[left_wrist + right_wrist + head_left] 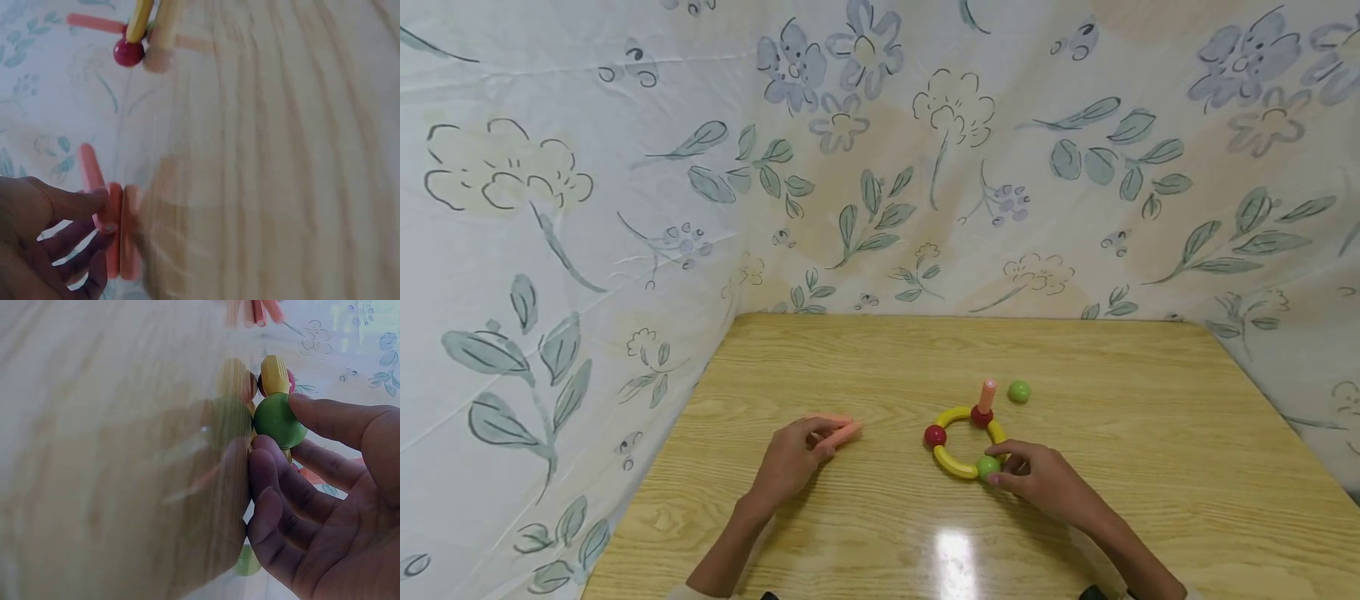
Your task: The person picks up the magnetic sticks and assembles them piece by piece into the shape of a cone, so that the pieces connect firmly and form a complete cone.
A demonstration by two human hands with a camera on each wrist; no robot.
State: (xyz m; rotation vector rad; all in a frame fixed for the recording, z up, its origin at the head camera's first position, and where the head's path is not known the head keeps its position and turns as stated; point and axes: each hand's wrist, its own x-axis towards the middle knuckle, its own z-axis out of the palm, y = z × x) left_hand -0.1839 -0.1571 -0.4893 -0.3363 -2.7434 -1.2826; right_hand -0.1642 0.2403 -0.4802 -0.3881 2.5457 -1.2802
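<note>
My left hand (792, 462) pinches a salmon-pink stick (91, 165) between thumb and fingers, one end raised. Beside it another pink stick (829, 417) lies on the table. To the right lies a ring made of yellow curved rods (957, 466) joined by a red ball (935, 436), a second red ball (982, 417) and a green ball (988, 468). From the far red ball a pink stick (988, 395) stands up. My right hand (1045, 479) holds the green ball between thumb and fingers, covering part of the ring's right side.
A loose green ball (1019, 391) sits on the wooden table (850, 358) just behind the ring, right of the upright stick. Floral cloth (880, 233) hangs behind the table and along its left and right sides. The glossy tabletop mirrors nearby things in both wrist views.
</note>
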